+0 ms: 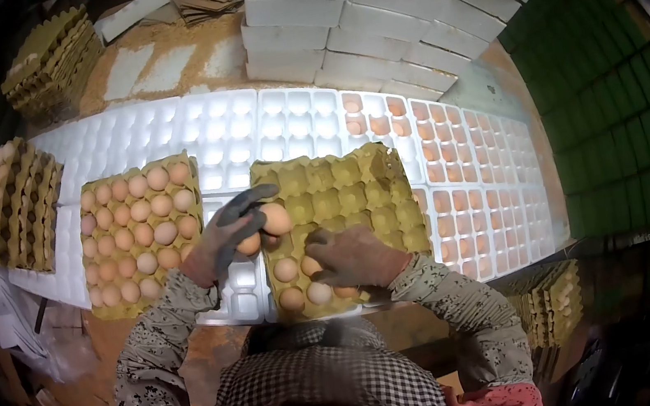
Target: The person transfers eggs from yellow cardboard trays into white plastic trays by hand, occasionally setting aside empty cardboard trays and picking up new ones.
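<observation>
Gloved at the fingers, my left hand (228,235) is closed around brown eggs (275,219), over the left edge of a yellow-green egg tray (335,172). That tray has bare cups at the top and several eggs (291,298) in its lower left part. My right hand (356,255) reaches into the lower middle of the same tray, fingers bent down at an egg (311,265); whether it grips that egg is hidden. Left of my hands, a second tray (143,235) is filled with rows of eggs.
White plastic trays (223,126) span the table, those at the right (484,156) holding eggs. Stacked egg trays stand at the left (18,204), back left (52,67) and lower right (551,304). White boxes (365,14) are piled behind. Green stacks (596,90) line the right.
</observation>
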`<state>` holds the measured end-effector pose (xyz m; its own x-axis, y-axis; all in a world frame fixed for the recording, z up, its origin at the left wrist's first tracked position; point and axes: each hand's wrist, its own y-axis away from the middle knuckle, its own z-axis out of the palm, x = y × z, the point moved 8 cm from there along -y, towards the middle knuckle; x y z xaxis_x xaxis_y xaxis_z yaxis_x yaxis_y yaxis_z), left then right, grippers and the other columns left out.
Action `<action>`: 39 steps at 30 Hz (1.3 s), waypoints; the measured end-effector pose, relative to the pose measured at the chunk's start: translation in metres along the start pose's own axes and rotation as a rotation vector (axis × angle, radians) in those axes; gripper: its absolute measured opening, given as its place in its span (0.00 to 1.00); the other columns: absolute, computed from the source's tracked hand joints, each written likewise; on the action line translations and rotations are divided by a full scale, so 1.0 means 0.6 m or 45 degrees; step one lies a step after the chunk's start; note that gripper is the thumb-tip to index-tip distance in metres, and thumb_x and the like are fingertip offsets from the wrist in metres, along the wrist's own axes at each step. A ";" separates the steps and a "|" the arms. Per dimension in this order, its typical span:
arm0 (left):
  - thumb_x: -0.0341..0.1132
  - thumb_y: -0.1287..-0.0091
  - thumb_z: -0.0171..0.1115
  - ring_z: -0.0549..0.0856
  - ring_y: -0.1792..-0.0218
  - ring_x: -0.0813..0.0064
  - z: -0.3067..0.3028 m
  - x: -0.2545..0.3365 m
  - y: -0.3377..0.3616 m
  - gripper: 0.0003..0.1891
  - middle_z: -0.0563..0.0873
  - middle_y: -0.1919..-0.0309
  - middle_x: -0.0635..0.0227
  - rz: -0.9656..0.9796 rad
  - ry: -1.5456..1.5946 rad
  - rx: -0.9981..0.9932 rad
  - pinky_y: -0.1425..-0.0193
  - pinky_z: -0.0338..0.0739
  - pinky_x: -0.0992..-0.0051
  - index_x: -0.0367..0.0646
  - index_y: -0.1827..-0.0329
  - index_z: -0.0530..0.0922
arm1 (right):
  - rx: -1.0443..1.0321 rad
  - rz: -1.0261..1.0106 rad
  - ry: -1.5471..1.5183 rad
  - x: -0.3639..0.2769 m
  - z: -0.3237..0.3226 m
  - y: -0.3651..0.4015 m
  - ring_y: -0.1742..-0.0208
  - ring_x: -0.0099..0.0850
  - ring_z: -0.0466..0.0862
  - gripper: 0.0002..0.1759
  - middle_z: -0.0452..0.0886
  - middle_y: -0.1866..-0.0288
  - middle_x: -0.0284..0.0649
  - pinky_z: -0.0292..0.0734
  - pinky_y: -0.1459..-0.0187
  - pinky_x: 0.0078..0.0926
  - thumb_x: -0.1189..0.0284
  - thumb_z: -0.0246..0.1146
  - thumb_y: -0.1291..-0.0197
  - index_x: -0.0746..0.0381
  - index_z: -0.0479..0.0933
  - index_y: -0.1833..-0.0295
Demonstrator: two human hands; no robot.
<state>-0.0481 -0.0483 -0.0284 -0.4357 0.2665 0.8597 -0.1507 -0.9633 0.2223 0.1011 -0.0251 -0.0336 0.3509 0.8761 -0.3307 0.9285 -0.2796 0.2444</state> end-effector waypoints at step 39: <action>0.47 0.39 0.62 0.82 0.51 0.60 0.186 0.004 -0.455 0.21 0.75 0.45 0.65 0.097 -2.172 -0.019 0.45 0.78 0.63 0.56 0.43 0.79 | 0.905 0.503 -0.525 0.572 -0.093 -0.065 0.48 0.45 0.79 0.18 0.78 0.49 0.50 0.73 0.46 0.39 0.63 0.57 0.36 0.59 0.73 0.44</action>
<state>0.0911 0.2115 -0.0357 0.9290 -0.1210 0.3497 -0.1882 -0.9682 0.1648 0.1787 0.3083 -0.1055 0.5483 0.4932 -0.6753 0.5395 -0.8257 -0.1650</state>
